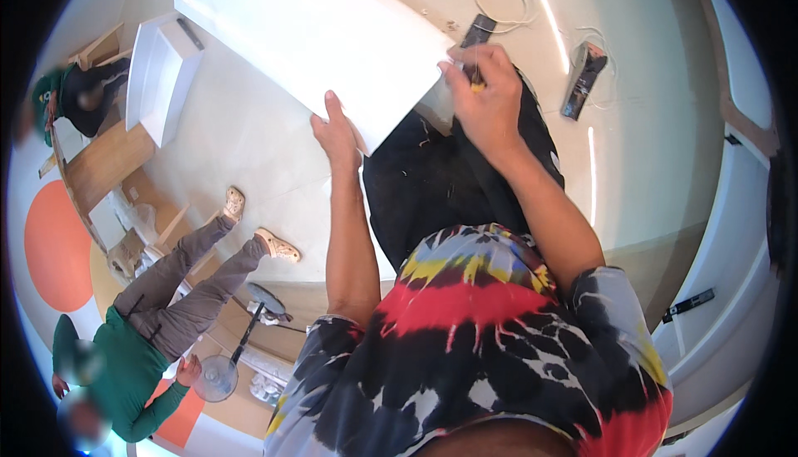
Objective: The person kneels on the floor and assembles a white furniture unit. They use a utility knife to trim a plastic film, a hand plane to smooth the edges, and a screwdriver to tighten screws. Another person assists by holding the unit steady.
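Observation:
A large white board (316, 33) slants up and away in front of me, its near end by my dark trousers. My left hand (337, 137) is closed on the near left edge, thumb lying on the white face and fingers out of sight beneath. At the near right corner my right hand (490, 95) is closed in a pinch, thumb and forefinger meeting at the board's edge. Whatever sits between those fingertips is too small to make out. A bit of something dark and yellow (477, 86) shows under the right palm; its kind is unclear.
Two dark, long objects (585, 83) lie on the pale floor at right, among thin cables (507, 8). To the left, a person in green (137, 365) stands near a round-based stand (220, 378). Farther off are another person (79, 95) and a white panel piece (162, 74).

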Motion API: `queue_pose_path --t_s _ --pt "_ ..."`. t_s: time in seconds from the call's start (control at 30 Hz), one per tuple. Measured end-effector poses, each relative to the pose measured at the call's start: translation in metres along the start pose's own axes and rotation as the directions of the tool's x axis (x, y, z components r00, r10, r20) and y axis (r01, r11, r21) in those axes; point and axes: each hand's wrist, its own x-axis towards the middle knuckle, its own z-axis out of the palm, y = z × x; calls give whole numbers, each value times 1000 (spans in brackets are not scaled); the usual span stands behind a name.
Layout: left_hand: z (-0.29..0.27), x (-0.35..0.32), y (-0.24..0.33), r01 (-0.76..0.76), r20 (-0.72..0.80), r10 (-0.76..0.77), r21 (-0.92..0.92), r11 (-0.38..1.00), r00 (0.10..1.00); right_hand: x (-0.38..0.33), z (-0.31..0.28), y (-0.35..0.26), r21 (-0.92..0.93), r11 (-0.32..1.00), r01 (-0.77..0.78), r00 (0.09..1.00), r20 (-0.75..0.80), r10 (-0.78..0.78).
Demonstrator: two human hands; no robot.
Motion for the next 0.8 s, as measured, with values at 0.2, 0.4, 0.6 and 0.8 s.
queue_pose_path --t_s 0.2,0.4,0.6,0.8 --pt "25 9 39 -258 58 251 244 935 966 12 -11 70 -31 984 -173 984 -44 172" --pt "-9 33 29 -208 162 187 126 970 969 -10 9 52 -48 989 -142 988 46 144" --pt "-5 -59 15 208 109 -195 -123 970 975 2 -10 58 -24 946 -322 926 199 320" --pt "-1 -43 27 670 600 -325 -722 173 731 -12 -32 66 437 601 -670 743 376 554"
